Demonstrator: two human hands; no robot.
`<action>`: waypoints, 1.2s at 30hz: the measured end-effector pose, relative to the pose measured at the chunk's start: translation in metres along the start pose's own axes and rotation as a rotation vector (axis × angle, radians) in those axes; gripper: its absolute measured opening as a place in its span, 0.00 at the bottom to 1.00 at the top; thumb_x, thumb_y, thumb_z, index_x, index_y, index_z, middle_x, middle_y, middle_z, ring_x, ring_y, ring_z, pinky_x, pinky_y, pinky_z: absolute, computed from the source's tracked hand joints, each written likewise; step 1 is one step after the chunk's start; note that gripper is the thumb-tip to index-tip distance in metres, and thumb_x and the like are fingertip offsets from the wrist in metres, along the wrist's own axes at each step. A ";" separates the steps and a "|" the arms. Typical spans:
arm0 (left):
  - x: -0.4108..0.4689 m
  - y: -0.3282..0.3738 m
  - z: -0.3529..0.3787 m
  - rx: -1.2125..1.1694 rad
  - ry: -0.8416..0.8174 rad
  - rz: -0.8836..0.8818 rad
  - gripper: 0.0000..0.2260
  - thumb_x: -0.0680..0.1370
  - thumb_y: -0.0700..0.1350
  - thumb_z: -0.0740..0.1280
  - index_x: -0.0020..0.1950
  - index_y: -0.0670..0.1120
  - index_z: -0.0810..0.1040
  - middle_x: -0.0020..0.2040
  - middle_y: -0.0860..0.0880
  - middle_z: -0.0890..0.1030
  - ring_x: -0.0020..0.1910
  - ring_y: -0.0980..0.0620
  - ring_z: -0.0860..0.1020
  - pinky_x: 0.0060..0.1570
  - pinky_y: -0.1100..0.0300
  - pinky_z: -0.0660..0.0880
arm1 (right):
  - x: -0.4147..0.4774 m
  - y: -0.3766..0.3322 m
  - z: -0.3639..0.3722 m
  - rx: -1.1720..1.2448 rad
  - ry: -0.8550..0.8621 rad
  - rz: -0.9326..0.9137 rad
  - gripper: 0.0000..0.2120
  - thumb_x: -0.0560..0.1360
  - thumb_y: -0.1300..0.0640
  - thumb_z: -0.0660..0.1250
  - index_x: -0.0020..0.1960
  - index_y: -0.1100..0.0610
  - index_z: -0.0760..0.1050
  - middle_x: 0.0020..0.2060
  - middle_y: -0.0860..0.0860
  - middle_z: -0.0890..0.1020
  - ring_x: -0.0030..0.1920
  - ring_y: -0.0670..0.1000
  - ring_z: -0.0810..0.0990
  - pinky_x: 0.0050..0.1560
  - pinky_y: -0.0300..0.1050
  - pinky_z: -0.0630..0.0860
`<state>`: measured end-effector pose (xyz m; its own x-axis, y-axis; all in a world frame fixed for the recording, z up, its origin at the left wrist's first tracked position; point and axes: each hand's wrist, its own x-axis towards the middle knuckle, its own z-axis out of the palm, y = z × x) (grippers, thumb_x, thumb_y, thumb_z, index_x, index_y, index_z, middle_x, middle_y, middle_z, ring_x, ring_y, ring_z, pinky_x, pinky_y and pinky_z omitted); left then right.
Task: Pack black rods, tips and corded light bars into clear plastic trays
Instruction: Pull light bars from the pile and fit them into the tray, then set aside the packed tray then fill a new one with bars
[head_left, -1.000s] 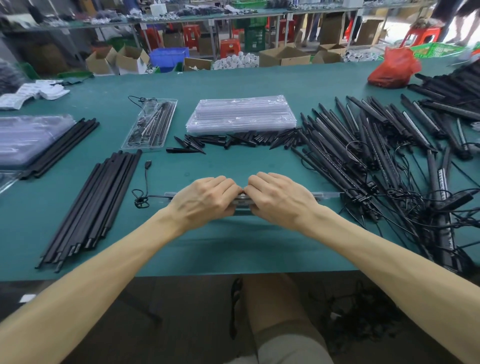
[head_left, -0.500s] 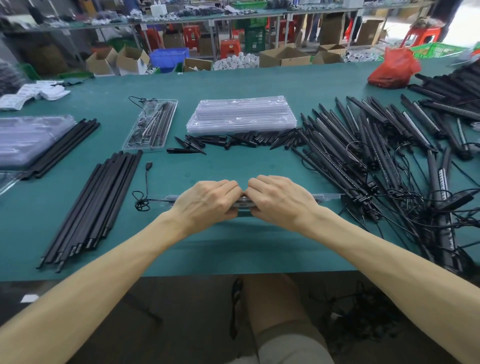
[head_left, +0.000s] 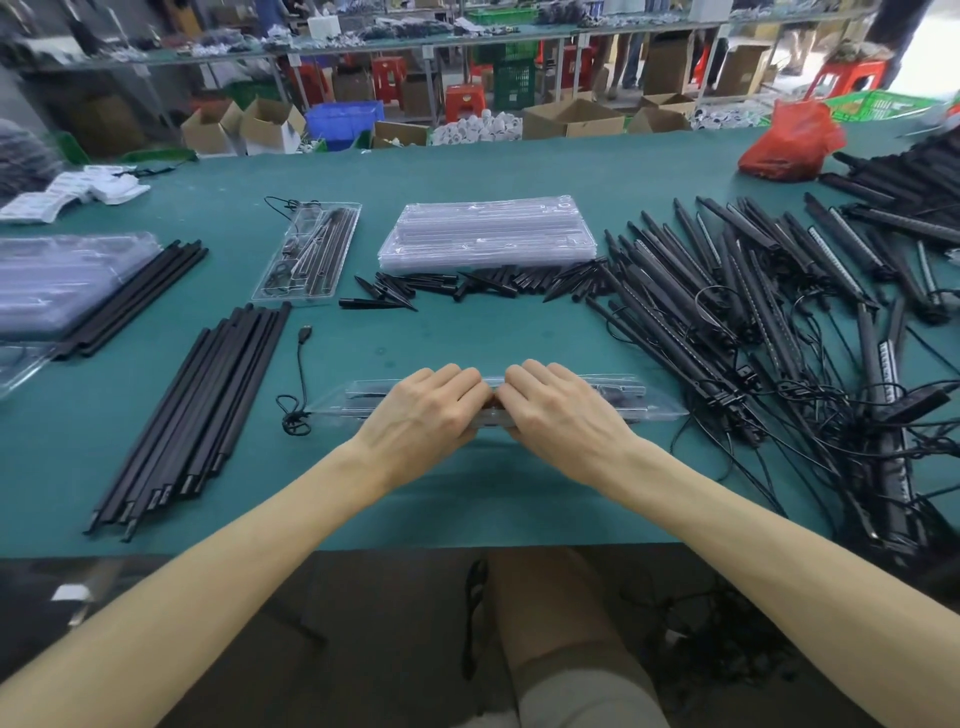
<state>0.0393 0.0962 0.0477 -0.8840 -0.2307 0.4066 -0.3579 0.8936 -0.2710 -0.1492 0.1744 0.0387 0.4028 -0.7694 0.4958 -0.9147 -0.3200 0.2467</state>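
Down on green table (head_left: 467, 332), near front edge: holding clear tray (head_left: 655, 408) flat, left grip (head_left: 421, 410) and right grip (head_left: 566, 410) both curled round its middle. Press gently, slide outward evenly, mind loose cord (head_left: 302, 358) poking out left.

Green table (head_left: 519, 171): tray (head_left: 660, 408) at centre, rods (head_left: 192, 410) at 9 o'clock, tray stack (head_left: 488, 234) and tips (head_left: 467, 285) at 12, light bars (head_left: 753, 312) at 3, red bag (head_left: 784, 143) at 1.

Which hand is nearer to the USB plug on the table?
Left. The left hand, on the clear tray, is right of the USB plug; the right hand is farther right, beside it.
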 end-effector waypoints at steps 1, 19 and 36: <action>-0.002 0.001 0.001 -0.002 -0.009 -0.024 0.08 0.72 0.41 0.73 0.48 0.42 0.77 0.42 0.46 0.76 0.39 0.46 0.75 0.37 0.51 0.75 | -0.002 0.000 0.000 0.024 -0.021 0.002 0.08 0.73 0.60 0.73 0.43 0.58 0.74 0.39 0.53 0.74 0.39 0.55 0.73 0.37 0.49 0.71; -0.037 -0.020 0.016 -0.095 -0.106 -0.126 0.29 0.73 0.36 0.75 0.73 0.42 0.73 0.73 0.46 0.75 0.71 0.46 0.74 0.66 0.46 0.73 | -0.064 0.058 0.005 0.685 -0.273 0.995 0.26 0.79 0.41 0.66 0.67 0.59 0.75 0.61 0.55 0.80 0.60 0.53 0.78 0.63 0.49 0.73; -0.026 -0.059 0.018 -0.088 0.175 -0.412 0.23 0.80 0.39 0.62 0.75 0.37 0.68 0.75 0.43 0.70 0.74 0.44 0.69 0.71 0.43 0.66 | -0.043 0.021 -0.045 1.898 -0.541 0.817 0.22 0.79 0.48 0.71 0.61 0.65 0.71 0.57 0.62 0.83 0.28 0.48 0.77 0.19 0.32 0.64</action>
<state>0.0776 0.0421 0.0373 -0.6059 -0.5122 0.6087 -0.6359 0.7716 0.0163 -0.1845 0.2259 0.0602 0.2703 -0.9203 -0.2828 0.1117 0.3218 -0.9402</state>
